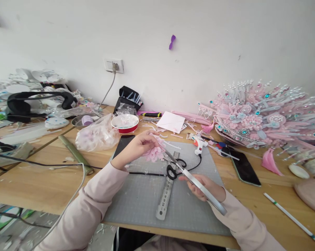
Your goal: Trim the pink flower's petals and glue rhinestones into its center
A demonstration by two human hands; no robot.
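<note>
My left hand (136, 144) is closed on a pink fabric flower (154, 152), holding it just above the grey cutting mat (147, 198). My right hand (203, 186) grips a long flat silver strip (199, 183) that runs from my wrist up to the flower. Black-handled scissors (174, 167) and a steel ruler (167, 193) lie on the mat between my hands. A white glue gun (199, 143) rests at the mat's far edge, its black cord trailing across the mat.
A large pink beaded headpiece (262, 116) fills the right back. A phone (245, 169) lies right of the mat, another dark phone (123, 143) left. A plastic bag (97, 134), red-rimmed bowl (124, 122), green rod (75, 153) and black headphones (37, 103) sit left.
</note>
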